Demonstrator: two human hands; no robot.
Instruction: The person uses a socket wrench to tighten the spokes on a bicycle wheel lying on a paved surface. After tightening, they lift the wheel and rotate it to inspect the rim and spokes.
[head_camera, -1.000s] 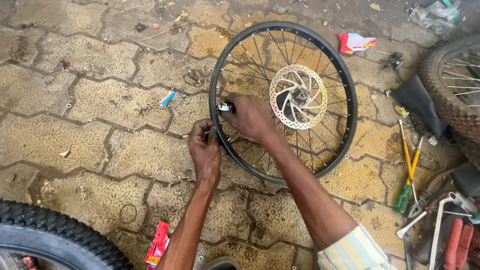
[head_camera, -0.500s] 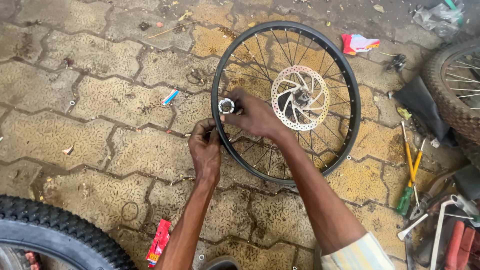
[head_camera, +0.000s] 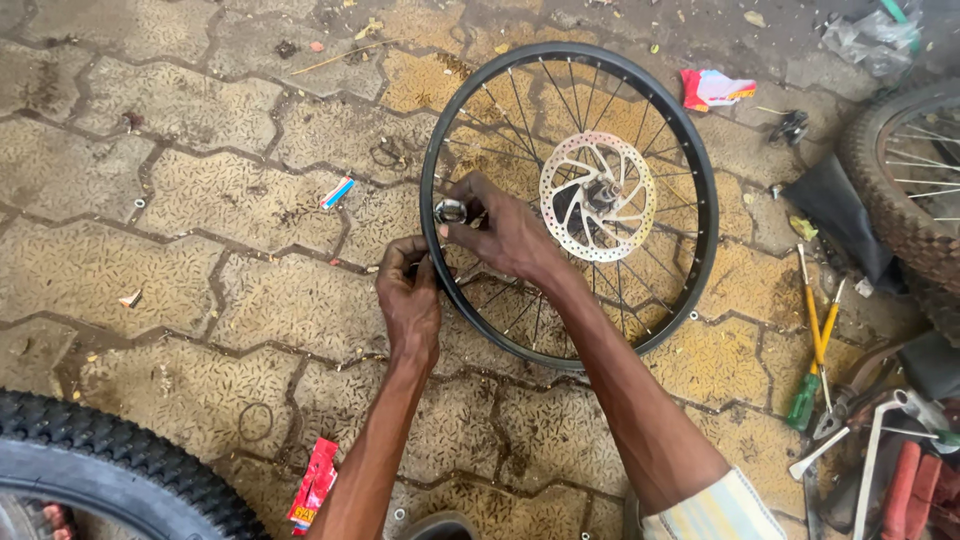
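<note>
One bare bicycle rim (head_camera: 690, 170) with one disc rotor (head_camera: 597, 197) is laid flat on paving. At the rim's left edge, one small metal tool (head_camera: 450, 210) is pinched by the right hand (head_camera: 505, 235); the rim is gripped just below by the left hand (head_camera: 408, 295), fingers curled. Two screwdrivers (head_camera: 818, 345) are seen right of the rim.
</note>
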